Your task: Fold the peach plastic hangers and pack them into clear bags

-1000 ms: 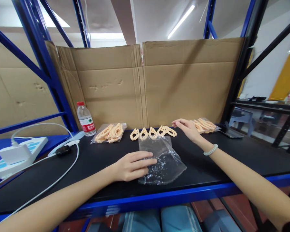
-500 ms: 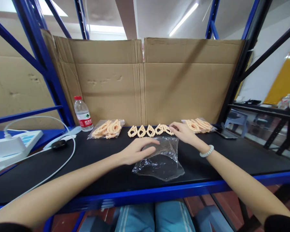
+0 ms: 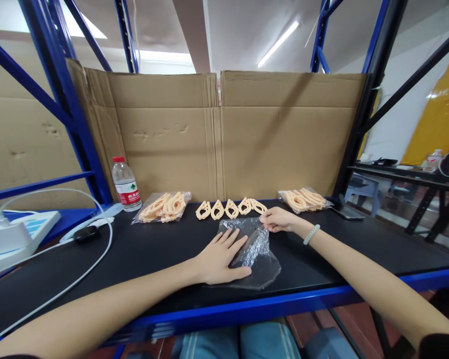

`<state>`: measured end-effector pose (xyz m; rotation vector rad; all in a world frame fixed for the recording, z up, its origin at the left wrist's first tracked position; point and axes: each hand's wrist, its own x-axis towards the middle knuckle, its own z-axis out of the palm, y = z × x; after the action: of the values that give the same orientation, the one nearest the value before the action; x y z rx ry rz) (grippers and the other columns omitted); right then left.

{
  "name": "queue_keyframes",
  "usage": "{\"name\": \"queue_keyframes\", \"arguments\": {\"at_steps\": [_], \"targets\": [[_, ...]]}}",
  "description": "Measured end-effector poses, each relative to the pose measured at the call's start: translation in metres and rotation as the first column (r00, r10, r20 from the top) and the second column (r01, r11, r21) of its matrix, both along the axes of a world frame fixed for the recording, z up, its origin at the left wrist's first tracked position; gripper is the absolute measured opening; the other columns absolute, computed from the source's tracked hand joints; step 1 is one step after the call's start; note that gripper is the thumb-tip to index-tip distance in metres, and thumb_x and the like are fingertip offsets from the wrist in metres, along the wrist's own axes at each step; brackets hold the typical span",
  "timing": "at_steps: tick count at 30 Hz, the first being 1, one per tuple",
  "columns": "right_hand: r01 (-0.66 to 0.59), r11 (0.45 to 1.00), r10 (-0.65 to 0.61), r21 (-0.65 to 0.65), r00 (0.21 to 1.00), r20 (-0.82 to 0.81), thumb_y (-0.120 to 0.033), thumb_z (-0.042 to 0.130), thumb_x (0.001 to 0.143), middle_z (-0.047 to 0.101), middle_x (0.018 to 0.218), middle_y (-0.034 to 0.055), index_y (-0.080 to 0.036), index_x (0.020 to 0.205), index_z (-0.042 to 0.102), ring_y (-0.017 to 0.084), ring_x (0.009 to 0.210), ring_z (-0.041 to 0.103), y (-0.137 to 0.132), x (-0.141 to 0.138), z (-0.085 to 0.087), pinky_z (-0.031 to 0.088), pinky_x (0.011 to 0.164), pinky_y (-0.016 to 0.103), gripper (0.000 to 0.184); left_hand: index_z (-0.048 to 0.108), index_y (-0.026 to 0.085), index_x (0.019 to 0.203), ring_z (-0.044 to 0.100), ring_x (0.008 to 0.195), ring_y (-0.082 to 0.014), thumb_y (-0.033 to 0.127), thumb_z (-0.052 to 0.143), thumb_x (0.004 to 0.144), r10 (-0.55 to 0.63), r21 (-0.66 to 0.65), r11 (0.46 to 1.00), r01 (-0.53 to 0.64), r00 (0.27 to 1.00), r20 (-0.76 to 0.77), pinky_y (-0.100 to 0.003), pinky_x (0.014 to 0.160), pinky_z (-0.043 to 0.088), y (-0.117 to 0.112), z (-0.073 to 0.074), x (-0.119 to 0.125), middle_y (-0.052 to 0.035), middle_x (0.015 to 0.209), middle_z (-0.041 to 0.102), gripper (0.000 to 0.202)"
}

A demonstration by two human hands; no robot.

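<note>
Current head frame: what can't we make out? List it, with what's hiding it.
All in the head view:
- Clear bag, left part: hidden under the spread left hand.
- Bag edge at the right hand: covered by its curled fingers.
- Piece counts in the left packet and right packet: pieces overlap under shiny film.
- Bottle label: small print too small.
- Power strip: cut by the left edge.

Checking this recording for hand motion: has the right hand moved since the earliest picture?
Yes: the right hand has come nearer. Against the rightmost beige teardrop-shaped piece, its fingertips went from the far side to the near side.
</note>
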<state>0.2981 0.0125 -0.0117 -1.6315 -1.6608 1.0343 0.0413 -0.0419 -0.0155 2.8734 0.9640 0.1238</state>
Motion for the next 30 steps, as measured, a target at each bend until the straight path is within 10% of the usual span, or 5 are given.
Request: {"name": "queue_keyframes", "arguments": {"at_steps": [4, 9, 21, 27, 30], "targets": [[0.099, 0.992, -0.096, 0.078, 0.995, -0.042, -0.029, 0.05, 0.094, 0.062, 0.055, -0.0022, -0.016, 0.096, 0.052, 0.004, 0.038, 0.051, 0.003, -0.006, -0.002, 0.04, 0.037, 0.01, 0.014, 0.023, 0.02, 0.149, 0.012, 0.142, -0.0361, 0.074, 0.033, 0.082, 0.074, 0.033, 0.997, -0.073, 0.997, -0.021, -0.056, 0.112, 0.016, -0.004, -0.003, -0.005, -0.0168, 0.154, 0.018, 0.087], [0.009, 0.997, -0.006, -0.077, 0.999, 0.041, -0.058, 0.048, 0.088, 0.055, 0.037, 0.003, -0.013, 0.064, 0.056, 0.008, 0.026, 0.045, -0.003, -0.009, 0.004, 0.03, 0.025, 0.015, 0.052, 0.025, 0.02, 0.148, 0.013, 0.142, -0.035, 0.077, 0.031, 0.08, 0.138, 0.034, 0.99, -0.137, 0.99, -0.027, -0.054, 0.113, 0.015, -0.009, -0.004, -0.011, -0.0142, 0.155, 0.02, 0.09], [-0.249, 0.936, 0.272, -0.247, 0.96, 0.065, -0.045, 0.06, 0.084, 0.054, 0.042, -0.0012, -0.014, 0.055, 0.049, 0.003, 0.028, 0.038, -0.009, -0.005, 0.009, 0.024, 0.028, 0.013, 0.043, 0.025, 0.017, 0.148, 0.009, 0.143, -0.0354, 0.079, 0.024, 0.08, 0.25, 0.015, 0.968, -0.25, 0.967, -0.045, -0.056, 0.113, 0.011, -0.011, -0.002, -0.008, -0.0159, 0.155, 0.015, 0.092], [-0.175, 0.978, 0.145, 0.112, 0.962, 0.233, -0.039, 0.048, 0.091, 0.067, 0.066, 0.0073, -0.013, 0.077, 0.057, 0.011, 0.05, 0.06, 0.007, 0.026, 0.005, 0.046, 0.045, 0.019, 0.03, 0.025, 0.017, 0.148, 0.011, 0.143, -0.0371, 0.078, 0.03, 0.079, 0.271, -0.006, 0.963, -0.271, 0.963, 0.007, -0.058, 0.111, 0.013, -0.008, -0.004, -0.008, -0.0167, 0.155, 0.016, 0.092], [-0.14, 0.911, 0.007, 0.388, 0.945, 0.326, -0.027, 0.048, 0.09, 0.069, 0.092, 0.013, -0.013, 0.093, 0.059, 0.019, 0.079, 0.066, 0.016, 0.036, 0.001, 0.053, 0.075, 0.031, 0.018, 0.03, 0.017, 0.145, 0.015, 0.142, -0.0375, 0.072, 0.038, 0.081, 0.248, 0.031, 0.967, -0.253, 0.962, 0.115, -0.059, 0.111, 0.016, -0.007, -0.003, -0.008, -0.0153, 0.154, 0.024, 0.085]]}}
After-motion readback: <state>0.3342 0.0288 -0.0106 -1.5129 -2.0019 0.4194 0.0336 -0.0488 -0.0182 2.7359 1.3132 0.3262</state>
